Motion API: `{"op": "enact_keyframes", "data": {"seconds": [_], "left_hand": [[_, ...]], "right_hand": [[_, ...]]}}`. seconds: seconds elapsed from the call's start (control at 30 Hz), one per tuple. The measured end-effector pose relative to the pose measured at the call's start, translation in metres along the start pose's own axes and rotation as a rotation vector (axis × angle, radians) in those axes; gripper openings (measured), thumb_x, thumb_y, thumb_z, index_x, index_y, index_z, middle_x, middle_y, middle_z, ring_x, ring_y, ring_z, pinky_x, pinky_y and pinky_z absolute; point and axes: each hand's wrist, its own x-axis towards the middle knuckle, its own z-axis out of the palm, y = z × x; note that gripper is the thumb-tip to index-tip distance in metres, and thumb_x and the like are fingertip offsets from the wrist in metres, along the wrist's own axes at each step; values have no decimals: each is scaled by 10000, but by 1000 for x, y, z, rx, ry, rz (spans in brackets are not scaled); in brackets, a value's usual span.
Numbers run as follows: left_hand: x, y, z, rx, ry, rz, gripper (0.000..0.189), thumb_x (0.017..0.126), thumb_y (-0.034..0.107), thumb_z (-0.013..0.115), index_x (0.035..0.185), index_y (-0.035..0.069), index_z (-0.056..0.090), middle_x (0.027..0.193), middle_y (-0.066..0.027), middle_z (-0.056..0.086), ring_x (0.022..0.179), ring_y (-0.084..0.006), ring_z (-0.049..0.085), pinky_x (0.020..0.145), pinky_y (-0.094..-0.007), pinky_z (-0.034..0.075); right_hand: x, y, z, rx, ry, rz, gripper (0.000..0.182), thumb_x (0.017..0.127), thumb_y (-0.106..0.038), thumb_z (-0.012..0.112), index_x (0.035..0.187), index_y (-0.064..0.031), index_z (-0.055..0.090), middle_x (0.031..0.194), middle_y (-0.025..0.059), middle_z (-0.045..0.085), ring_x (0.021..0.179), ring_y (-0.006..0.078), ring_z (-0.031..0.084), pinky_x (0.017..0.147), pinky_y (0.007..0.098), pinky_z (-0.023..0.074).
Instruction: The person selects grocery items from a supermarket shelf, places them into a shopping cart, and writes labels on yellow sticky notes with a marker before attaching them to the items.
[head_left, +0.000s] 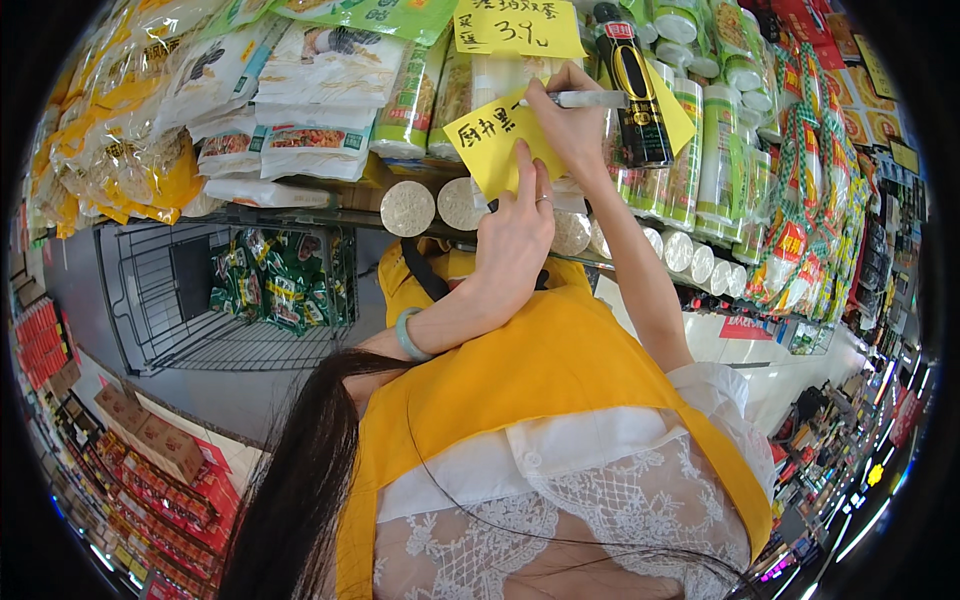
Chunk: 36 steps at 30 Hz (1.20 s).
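My right hand (574, 124) grips a white marker pen (589, 99), its tip on a yellow card (480, 154) that bears black handwriting. The extended fingers of my left hand (517, 229) hold that card down at its lower edge. A small dark thing pokes out beside the left hand's curled fingers; what it is cannot be told. Right of my right hand, a dark sauce bottle (637, 97) lies on top of another yellow paper (679, 124). Beneath the card are cylindrical packs of dried noodles (409, 97).
Above the card hangs a yellow price sign (517, 28). Bagged noodles (322, 97) fill the shelf's left, seasoning packets (799, 202) its right. At lower left a wire shopping cart (225, 349) holds green packets (281, 281). Cartons (150, 431) stand behind it.
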Motion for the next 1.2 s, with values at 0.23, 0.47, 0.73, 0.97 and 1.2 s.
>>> {"op": "enact_keyframes", "data": {"seconds": [0.23, 0.47, 0.73, 0.97, 1.2], "left_hand": [[1, 0, 3, 20, 19, -3, 910, 563, 150, 845, 1316, -79, 388, 1454, -264, 267, 803, -220, 625, 592, -288, 561], [1, 0, 3, 30, 4, -2, 911, 562, 158, 850, 1312, -82, 391, 1450, -271, 272, 794, -221, 627, 593, -286, 559], [0, -1, 3, 8, 14, 1, 909, 574, 147, 843, 1319, -84, 378, 1445, -276, 273, 796, -234, 626, 592, -291, 557], [0, -1, 2, 12, -10, 0, 911, 582, 155, 842, 1325, -84, 373, 1448, -274, 265, 813, -233, 624, 593, -294, 557], [0, 0, 3, 20, -7, 5, 922, 583, 171, 847, 1332, -82, 372, 1451, -272, 263, 813, -230, 623, 598, -290, 558]], "right_hand": [[0, 2, -4, 23, -79, -6, 269, 749, -78, 677, 626, -30, 443, 555, -12, 472, 525, 43, 401, 470, 239, 326], [-1, -2, -1, 41, -37, -2, 274, 733, -58, 675, 624, -30, 425, 549, -13, 454, 524, 49, 394, 470, 241, 318], [-1, 1, -4, 67, -40, -7, 280, 723, -38, 662, 613, -37, 403, 557, -27, 434, 539, 41, 375, 475, 233, 307], [-2, -4, -4, 152, -74, 22, 283, 712, -30, 660, 614, -42, 395, 563, -34, 404, 549, 39, 364, 479, 233, 307], [-3, 6, -7, 75, -124, -34, 266, 707, -21, 640, 606, -39, 394, 555, -22, 407, 535, 50, 354, 472, 239, 304]]}}
